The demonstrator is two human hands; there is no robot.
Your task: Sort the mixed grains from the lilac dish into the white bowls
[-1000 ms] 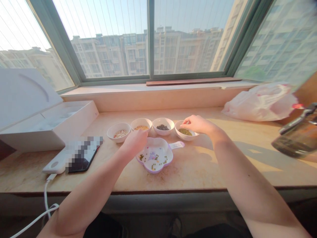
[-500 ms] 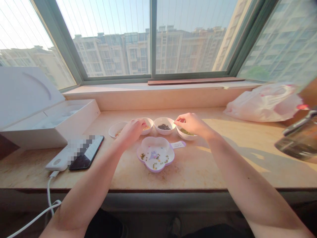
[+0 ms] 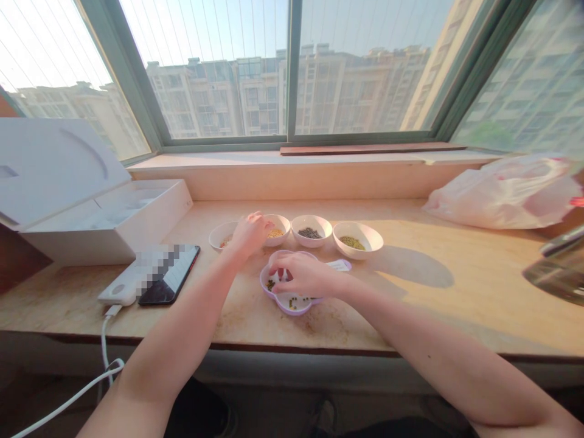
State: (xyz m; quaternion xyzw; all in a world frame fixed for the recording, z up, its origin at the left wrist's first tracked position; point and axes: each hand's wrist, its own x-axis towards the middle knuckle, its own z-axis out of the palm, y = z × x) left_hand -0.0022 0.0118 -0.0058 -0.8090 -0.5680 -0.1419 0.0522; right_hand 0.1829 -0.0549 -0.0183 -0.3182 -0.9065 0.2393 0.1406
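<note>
A purple-rimmed, flower-shaped plate (image 3: 292, 302) with scattered small beans lies on the stone sill. My right hand (image 3: 302, 275) rests over it, fingers bent down and pinched among the beans. Behind the plate stands a row of white bowls: one with pale pieces (image 3: 219, 235), one with yellow grains (image 3: 278, 230), one with dark seeds (image 3: 311, 230), one with green beans (image 3: 358, 239). My left hand (image 3: 249, 234) hovers between the two leftmost bowls, its fingers curled over the yellow-grain bowl's rim. What the fingers hold is too small to see.
A dark phone (image 3: 170, 282) lies on a white power bank (image 3: 121, 289) with a white cable (image 3: 98, 371), left of the bowls. An open white box (image 3: 104, 228) stands further left. A plastic bag (image 3: 502, 194) and a glass jar (image 3: 559, 267) lie at the right.
My right hand left the green-bean bowl and came down to the purple plate. My left hand moved from the plate up to the yellow-grain bowl and stays there. The view shifted slightly right.
</note>
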